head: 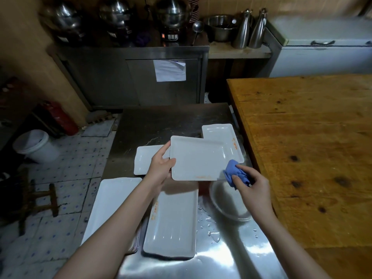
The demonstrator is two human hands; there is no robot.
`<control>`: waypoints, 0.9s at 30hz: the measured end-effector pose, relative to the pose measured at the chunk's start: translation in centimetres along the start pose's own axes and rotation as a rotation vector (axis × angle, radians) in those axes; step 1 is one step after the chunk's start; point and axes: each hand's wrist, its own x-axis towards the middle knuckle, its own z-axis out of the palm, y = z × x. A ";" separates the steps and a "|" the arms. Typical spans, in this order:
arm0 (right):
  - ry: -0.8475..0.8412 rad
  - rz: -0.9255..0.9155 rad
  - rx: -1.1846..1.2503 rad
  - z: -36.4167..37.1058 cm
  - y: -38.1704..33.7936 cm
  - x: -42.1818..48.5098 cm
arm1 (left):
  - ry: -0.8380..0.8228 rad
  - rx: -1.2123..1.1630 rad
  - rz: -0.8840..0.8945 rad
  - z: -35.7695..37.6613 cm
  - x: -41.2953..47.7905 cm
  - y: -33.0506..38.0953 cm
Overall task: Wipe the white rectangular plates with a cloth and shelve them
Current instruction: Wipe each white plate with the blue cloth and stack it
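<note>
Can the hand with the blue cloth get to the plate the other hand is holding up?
Probably yes. The right hand holds the blue cloth at a corner of the held plate, with nothing between.

left hand (162, 168) gripping, right hand (252, 187) pinching

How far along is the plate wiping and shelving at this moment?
Done: no plate looks shelved; which lying ones are wiped cannot be told. In hand: the left hand holds a white rectangular plate, the right hand holds a blue cloth at its near right corner. Left: shelving it, plus four plates on the steel table, which carries water drops.
</note>
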 end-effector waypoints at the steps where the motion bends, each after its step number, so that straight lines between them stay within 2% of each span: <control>1: -0.006 -0.009 -0.002 0.3 -0.3 -0.2 | -0.011 0.013 0.006 -0.1 -0.6 0.0; 11: -0.071 -0.081 0.022 3.6 -3.2 -2.5 | -0.136 0.063 0.014 -0.8 -6.0 -0.9; 19: -0.163 -0.291 0.008 6.7 -5.6 -3.8 | -0.170 0.010 0.087 -0.5 -8.8 -1.4; 24: -0.199 -0.444 -0.132 7.3 -4.8 -3.8 | -0.138 0.013 0.128 -0.7 -9.6 -1.5; 27: -0.167 -0.415 -0.221 6.8 -3.9 -3.2 | -0.123 0.009 0.123 -1.3 -9.7 -1.3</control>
